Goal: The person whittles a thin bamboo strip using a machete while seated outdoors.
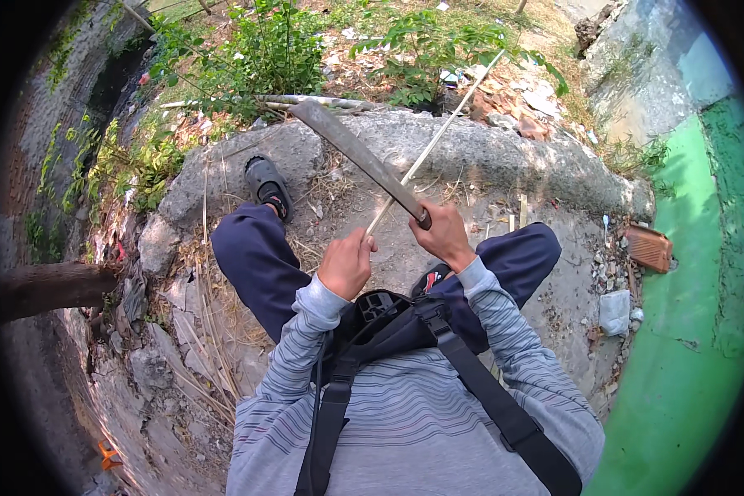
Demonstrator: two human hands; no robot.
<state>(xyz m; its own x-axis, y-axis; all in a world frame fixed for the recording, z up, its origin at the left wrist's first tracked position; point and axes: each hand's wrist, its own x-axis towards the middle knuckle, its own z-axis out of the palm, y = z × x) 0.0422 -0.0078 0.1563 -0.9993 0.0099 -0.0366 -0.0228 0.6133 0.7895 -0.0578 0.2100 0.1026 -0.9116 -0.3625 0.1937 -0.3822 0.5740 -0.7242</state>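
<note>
My right hand (444, 236) is closed around the handle end of a machete (357, 155). Its broad grey blade slants up and to the left, away from me. In my left hand (345, 266) the near end of a long, thin pale stick (443, 131) is gripped, perhaps a bamboo strip. The stick runs up and to the right and crosses the machete just beyond my right hand. Whether blade and stick touch there, I cannot tell. Both hands are above the ground between my bent knees.
A low, rough concrete ledge (504, 161) curves across in front, with leafy plants (277, 54) and litter beyond it. Long split strips (209, 318) lie at the left. On the right are an orange-brown plastic container (649, 248), a whitish block (614, 312) and a green wall (678, 331).
</note>
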